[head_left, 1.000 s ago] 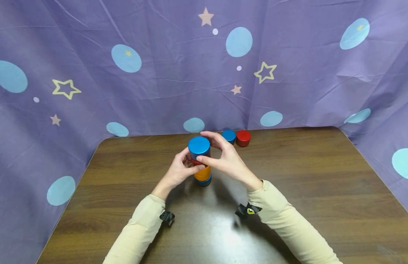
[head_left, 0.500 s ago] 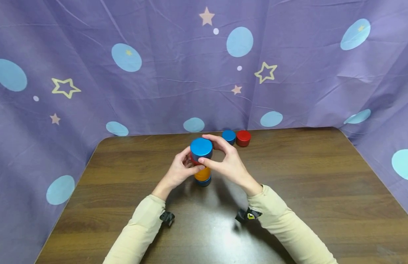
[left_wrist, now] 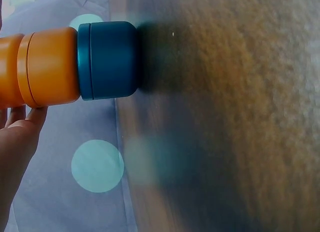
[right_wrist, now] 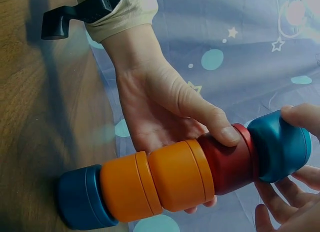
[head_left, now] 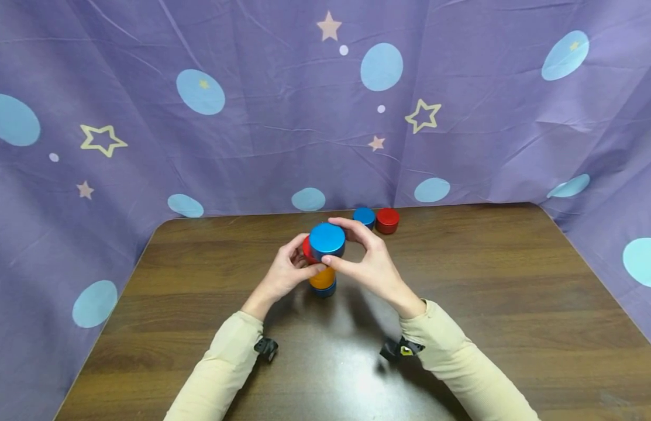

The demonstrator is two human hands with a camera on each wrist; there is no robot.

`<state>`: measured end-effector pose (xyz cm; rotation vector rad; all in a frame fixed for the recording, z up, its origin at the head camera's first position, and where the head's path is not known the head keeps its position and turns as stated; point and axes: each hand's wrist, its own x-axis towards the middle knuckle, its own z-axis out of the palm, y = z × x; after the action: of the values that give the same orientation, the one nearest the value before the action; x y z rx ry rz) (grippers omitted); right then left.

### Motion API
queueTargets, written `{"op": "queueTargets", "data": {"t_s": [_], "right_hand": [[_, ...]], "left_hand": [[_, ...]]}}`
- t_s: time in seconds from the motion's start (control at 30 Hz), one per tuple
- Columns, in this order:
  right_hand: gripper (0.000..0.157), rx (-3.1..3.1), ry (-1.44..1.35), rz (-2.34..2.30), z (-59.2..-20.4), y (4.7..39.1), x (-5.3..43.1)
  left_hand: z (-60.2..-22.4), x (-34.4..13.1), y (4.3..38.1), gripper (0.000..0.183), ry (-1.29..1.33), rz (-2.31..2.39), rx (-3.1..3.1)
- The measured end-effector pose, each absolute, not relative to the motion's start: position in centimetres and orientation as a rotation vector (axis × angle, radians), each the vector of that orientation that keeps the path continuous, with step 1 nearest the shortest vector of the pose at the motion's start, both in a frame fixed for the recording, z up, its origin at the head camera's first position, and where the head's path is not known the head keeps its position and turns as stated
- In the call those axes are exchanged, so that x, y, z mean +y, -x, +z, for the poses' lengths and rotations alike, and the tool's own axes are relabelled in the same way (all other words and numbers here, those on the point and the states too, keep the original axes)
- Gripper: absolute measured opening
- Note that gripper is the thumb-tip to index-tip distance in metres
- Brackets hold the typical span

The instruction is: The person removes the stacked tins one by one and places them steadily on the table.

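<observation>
Small round lidded tins form a stack on the table: a blue tin [right_wrist: 82, 197] at the bottom, a lower orange tin [right_wrist: 125, 187], an upper orange tin [right_wrist: 177, 174], then a red tin [right_wrist: 225, 167]. My left hand [head_left: 284, 273] grips the stack at the red tin, its thumb across the front. Between the thumb and fingers of my right hand [head_left: 376, 269] is the top blue tin [head_left: 327, 238], set off to the right over the red one's lid. In the right wrist view this tin sits tilted against the red tin's edge.
Behind the stack, at the table's far edge, another blue tin [head_left: 364, 217] stands beside another red tin [head_left: 388, 221]. A purple patterned curtain [head_left: 272, 152] hangs along the back of the wooden table [head_left: 488, 280].
My right hand has shifted the top blue tin rightward and slightly toward me, showing more of the red tin's lid. The left hand and lower tins have stayed in place.
</observation>
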<state>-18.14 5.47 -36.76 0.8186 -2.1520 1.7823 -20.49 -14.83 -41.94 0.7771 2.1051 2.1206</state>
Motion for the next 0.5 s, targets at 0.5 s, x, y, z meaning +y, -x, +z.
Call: {"op": "queueTargets", "data": {"t_s": [0.5], "right_hand": [[0.06,-2.137,-0.742,1.785,-36.8,17.7,7.6]], "left_hand": [[-41.9,-15.0,20.4,0.054,-0.757,2.091,2.142]]}}
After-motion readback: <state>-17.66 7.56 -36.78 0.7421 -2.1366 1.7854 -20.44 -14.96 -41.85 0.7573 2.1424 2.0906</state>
